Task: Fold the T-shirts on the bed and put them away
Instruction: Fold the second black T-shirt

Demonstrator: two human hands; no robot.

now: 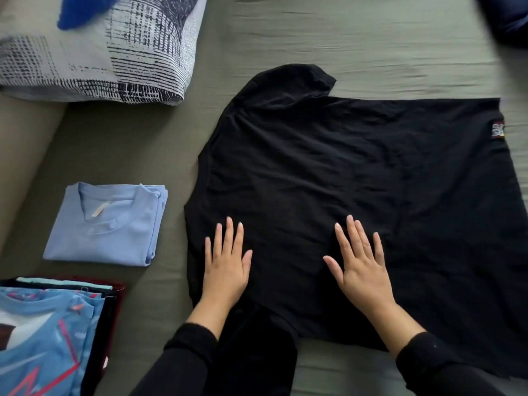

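Note:
A black T-shirt lies spread flat on the grey-green bed sheet, collar to the left and hem to the right, one sleeve pointing away from me. My left hand rests flat on the shirt near the collar side, fingers straight. About a hand's width to the right, my right hand also presses flat on the fabric with spread fingers. A folded light-blue T-shirt sits on the bed to the left. A stack of folded shirts, topped by a blue patterned one, lies at the bottom left.
A pillow with a black-and-white grid pattern lies at the top left, with something bright blue on it. A dark blue object shows at the top right corner. A beige edge runs along the far left.

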